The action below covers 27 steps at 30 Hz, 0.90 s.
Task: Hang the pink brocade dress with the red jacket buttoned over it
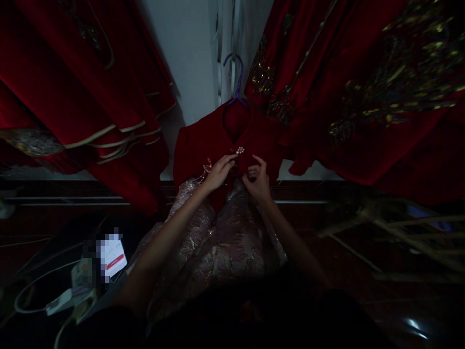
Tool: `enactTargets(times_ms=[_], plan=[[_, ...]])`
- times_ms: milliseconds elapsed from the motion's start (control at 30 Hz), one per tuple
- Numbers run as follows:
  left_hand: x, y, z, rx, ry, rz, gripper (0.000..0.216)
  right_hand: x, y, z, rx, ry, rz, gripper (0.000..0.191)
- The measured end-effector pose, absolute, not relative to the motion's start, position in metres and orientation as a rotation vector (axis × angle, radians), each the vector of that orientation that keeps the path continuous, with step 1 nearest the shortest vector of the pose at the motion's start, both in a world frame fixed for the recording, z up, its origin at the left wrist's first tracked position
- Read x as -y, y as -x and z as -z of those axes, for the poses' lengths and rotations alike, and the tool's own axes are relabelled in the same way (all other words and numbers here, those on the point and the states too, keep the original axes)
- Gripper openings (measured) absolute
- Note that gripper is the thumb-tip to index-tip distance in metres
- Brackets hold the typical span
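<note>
A short red jacket (203, 128) hangs in front of me on a thin purple hanger (239, 80). A pale flower-shaped ornament (240, 150) sits at its front opening, below the neckline. Just under this ornament, my left hand (220, 173) has its fingers closed on the jacket's front edge. My right hand (258, 180) is at the opposite edge, thumb and curled fingers pinching the cloth while the index finger is lifted. The exact grip is dim. Beaded red trim (207, 167) shows left of my left wrist. A shiny, pale sequinned skirt (236, 237) spreads below the jacket, under my forearms.
Red garments with pale piping (90, 97) hang at left. More red garments with gold sequins (395, 82) hang at right. A lit phone (115, 257) and a white cable (27, 291) lie at lower left. A wooden frame (385, 225) stands at right.
</note>
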State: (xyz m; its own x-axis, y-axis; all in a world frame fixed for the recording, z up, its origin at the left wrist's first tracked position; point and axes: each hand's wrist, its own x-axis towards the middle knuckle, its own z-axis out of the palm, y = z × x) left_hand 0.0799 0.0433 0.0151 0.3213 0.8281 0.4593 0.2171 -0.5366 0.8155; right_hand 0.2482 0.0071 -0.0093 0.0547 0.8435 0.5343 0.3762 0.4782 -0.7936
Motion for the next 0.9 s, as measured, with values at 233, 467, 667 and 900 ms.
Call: enactTargets(times_ms=[233,467,667,900], plan=[[-0.047,-0.101,0.006,-0.975,-1.599,-1.223,0.055,0.006,-0.268,-0.034,1.377,0.902,-1.039,0.055],[-0.015,-0.101,0.0,-0.672,-1.313,-1.148,0.076,0.019,-0.259,-0.048,1.26,0.837,-1.15,0.043],[0.012,-0.107,0.002,-0.838,-1.837,-0.978,0.049,0.015,-0.256,-0.057,1.12,0.751,-1.176,0.032],[0.018,-0.099,-0.017,-1.209,-2.213,-0.913,0.041,0.009,-0.259,-0.071,1.272,0.797,-1.035,0.027]])
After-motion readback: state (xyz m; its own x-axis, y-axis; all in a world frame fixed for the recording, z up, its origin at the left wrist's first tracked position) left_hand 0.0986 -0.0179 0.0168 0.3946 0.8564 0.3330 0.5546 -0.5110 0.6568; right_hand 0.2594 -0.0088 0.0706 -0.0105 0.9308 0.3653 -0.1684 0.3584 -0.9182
